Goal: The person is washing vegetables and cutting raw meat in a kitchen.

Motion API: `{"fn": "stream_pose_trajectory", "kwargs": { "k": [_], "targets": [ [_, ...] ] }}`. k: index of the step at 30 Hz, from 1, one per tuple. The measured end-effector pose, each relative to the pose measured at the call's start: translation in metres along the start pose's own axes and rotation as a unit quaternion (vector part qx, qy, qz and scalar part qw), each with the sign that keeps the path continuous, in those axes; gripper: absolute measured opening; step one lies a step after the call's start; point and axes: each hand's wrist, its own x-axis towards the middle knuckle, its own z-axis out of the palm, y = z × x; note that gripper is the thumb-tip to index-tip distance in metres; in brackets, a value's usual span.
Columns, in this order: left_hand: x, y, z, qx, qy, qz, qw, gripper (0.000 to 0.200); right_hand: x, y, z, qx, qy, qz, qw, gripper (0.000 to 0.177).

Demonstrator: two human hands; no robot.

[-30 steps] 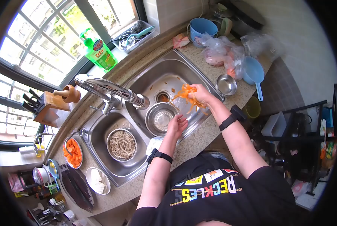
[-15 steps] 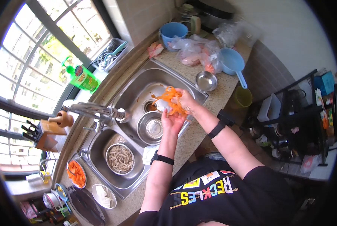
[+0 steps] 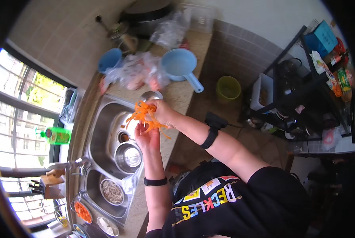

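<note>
Orange strips hang in a loose tangle above the large sink basin, toward its edge on the person's side. The right hand is closed around the bunch, and ends stick out past the fingers. The left hand is spread, palm up, just below, with its fingers slightly curled; whether its fingertips touch the lowest strips, I cannot tell.

Strips this thin and limp probably slip out one by one, so a gathered, firm grip seems better than a pinch. A few dangle past the basin's edge, and bringing the whole bunch inside that edge would likely spare the surface drips and stray pieces. Cupping the left hand closer should help it catch whatever drops. Within the basin are the drain and, beside it, a steel bowl; falling bits could end up in either. Just outside the basin's rim, a small metal bowl stands near the right hand, so wide sweeps that way risk knocking it.
</note>
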Motion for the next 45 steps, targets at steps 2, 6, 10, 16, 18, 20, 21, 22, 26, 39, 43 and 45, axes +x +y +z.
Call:
{"fn": "stream_pose_trajectory", "kwargs": {
  "k": [2, 6, 10, 16, 18, 20, 21, 22, 26, 39, 43, 45],
  "targets": [
    [-0.007, -0.050, 0.018, 0.010, 0.001, -0.010, 1.000, 0.023, -0.013, -0.026, -0.045, -0.014, 0.011, -0.007, 1.000, 0.030],
    [0.004, -0.172, 0.035, 0.081, -0.056, -0.053, 0.994, 0.020, -0.042, -0.078, -0.164, 0.000, 0.032, -0.026, 0.999, 0.035],
    [0.027, -0.276, 0.065, 0.113, -0.061, -0.127, 0.984, 0.019, -0.066, -0.117, -0.261, 0.011, 0.122, -0.044, 0.991, 0.035],
    [0.107, -0.399, 0.024, 0.186, -0.039, -0.235, 0.953, 0.038, -0.063, -0.110, -0.414, 0.043, 0.263, -0.059, 0.962, 0.033],
    [0.131, -0.424, 0.002, 0.223, -0.008, -0.252, 0.942, 0.043, -0.051, -0.087, -0.470, 0.035, 0.291, -0.047, 0.955, 0.034],
    [0.151, -0.445, -0.015, 0.233, 0.004, -0.271, 0.934, 0.045, -0.042, -0.068, -0.515, 0.048, 0.361, -0.040, 0.930, 0.035],
    [0.161, -0.455, -0.022, 0.240, 0.010, -0.285, 0.928, 0.047, -0.038, -0.063, -0.534, 0.050, 0.368, -0.034, 0.928, 0.035],
    [0.174, -0.466, -0.026, 0.262, 0.004, -0.289, 0.921, 0.048, -0.033, -0.056, -0.554, 0.052, 0.395, 0.000, 0.917, 0.035],
    [0.224, -0.496, -0.060, 0.287, 0.046, -0.286, 0.913, 0.046, 0.007, 0.016, -0.651, 0.078, 0.450, 0.043, 0.889, 0.035],
    [0.270, -0.470, -0.150, 0.408, 0.144, -0.279, 0.858, 0.031, 0.052, 0.317, -0.836, 0.064, 0.529, 0.258, 0.806, 0.057],
    [0.255, -0.466, -0.146, 0.408, 0.145, -0.271, 0.859, 0.028, 0.051, 0.290, -0.810, 0.059, 0.567, 0.259, 0.780, 0.055],
    [0.244, -0.463, -0.136, 0.408, 0.134, -0.276, 0.860, 0.028, 0.056, 0.245, -0.788, 0.170, 0.562, 0.195, 0.786, 0.056]
  ]
}}
